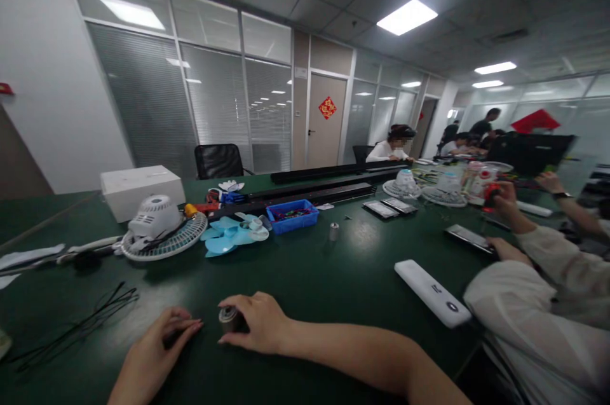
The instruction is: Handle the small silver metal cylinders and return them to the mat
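My right hand (264,327) is wrapped round a short metal cylinder (229,318) that stands upright on the green table. It looks like a small motor, but I cannot be sure. Just left of it, my left hand (157,349) is closed in a pinch, thumb and fingertips together. Whatever may be between those fingertips is too small to make out. A gap separates the two hands. Farther off, a similar metal cylinder (334,231) stands alone.
Pale blue fan blades (227,236), a white fan part (155,220) and a blue bin (294,222) lie beyond. Thin black cables (95,316) are on the left. To the right lie a white oblong case (431,290) and a co-worker's sleeve (534,309).
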Motion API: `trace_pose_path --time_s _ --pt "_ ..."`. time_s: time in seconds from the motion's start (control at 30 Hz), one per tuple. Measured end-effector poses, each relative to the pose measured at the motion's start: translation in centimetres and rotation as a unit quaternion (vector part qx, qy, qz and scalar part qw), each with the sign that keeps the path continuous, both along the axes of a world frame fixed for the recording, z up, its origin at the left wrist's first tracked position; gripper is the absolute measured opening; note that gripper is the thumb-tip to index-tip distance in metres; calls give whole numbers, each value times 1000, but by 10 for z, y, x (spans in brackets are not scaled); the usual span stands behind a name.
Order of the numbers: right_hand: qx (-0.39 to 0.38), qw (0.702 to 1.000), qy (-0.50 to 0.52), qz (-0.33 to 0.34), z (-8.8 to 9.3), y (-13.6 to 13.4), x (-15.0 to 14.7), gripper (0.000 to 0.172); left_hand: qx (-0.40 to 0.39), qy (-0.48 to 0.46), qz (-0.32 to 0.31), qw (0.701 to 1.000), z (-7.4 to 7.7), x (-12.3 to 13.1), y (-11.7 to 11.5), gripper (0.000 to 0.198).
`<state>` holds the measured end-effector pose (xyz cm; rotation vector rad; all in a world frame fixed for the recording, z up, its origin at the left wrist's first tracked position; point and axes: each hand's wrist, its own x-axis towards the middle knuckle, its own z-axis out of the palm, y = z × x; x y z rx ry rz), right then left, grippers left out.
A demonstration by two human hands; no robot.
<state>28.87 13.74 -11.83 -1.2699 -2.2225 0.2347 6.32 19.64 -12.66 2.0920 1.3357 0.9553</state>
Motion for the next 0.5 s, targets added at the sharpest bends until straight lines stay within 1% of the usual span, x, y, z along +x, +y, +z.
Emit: trace_pose_path --time_s 0.13,0.2,0.27,0.37,0.5 --pt "-4 1000 -2 -23 7 -5 9 62 -11 -10 -10 1000 9 4 -6 42" --pt "-11 999 -3 -38 11 -6 21 61 -18 -6 -9 1000 12 4 -8 44" --pt "-12 998 -3 -69 13 -7 39 59 -21 -1 -12 1000 13 3 -8 45" --pt "3 987 -3 -158 12 -6 79 53 -22 5 -28 999 11 1 -4 46" --pt "20 951 1 -307 7 -4 144 48 -5 15 -20 1000 4 -2 0 48"
